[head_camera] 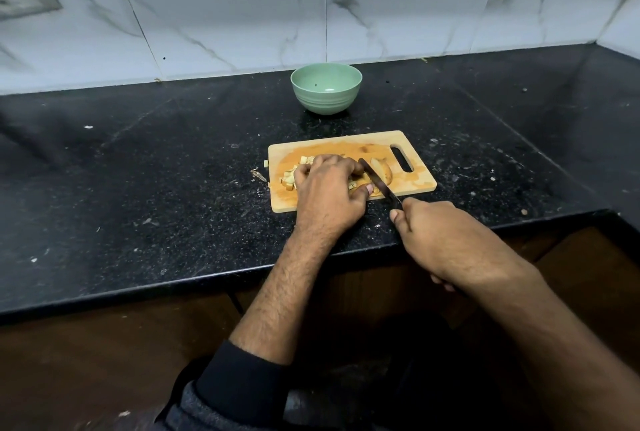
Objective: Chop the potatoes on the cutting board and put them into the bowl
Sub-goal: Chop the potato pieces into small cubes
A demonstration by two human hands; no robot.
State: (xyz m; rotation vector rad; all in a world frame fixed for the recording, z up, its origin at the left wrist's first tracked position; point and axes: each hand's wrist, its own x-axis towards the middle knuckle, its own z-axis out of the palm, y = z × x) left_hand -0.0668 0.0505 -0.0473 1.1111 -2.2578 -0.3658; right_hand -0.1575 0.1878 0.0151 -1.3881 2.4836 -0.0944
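The left hand [327,193] curls its fingers over a potato piece [360,188] on the cutting board [419,181], chopped bits [294,174] just beyond its knuckles. The right hand [436,233] grips the knife [377,182], blade beside the left fingertips. The green bowl [326,88] sits beyond; no writing is legible.

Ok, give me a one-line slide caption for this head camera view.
Left hand steadies a potato on the cutting board while right hand slices with a knife; green bowl waits behind.
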